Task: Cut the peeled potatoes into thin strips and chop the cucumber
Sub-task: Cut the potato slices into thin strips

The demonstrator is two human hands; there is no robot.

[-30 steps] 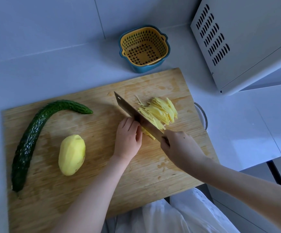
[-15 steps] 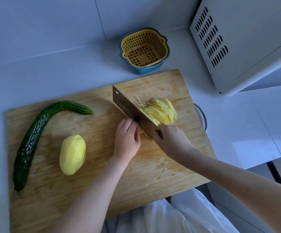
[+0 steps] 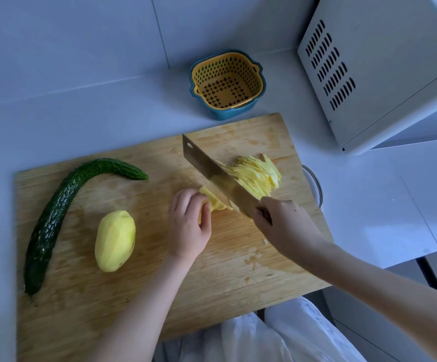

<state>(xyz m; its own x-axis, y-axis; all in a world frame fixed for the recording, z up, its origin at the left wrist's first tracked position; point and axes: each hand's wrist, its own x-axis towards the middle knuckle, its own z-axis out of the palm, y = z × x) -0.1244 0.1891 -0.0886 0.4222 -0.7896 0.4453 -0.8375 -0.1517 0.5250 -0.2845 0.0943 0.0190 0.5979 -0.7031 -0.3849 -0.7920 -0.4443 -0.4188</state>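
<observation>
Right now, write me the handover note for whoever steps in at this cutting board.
Left hand pinches the uncut potato slices. Right hand grips the cleaver, blade tilted beside them.
On the cutting board: potato strips piled right of the blade; whole peeled potato and whole cucumber to the left.
Done: most of one potato in strips.
Left: finish these slices, strip the second potato, chop the cucumber.

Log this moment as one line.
left grip: holds potato slices | right grip: holds cleaver | strips piled | whole potato, cucumber uncut
</observation>
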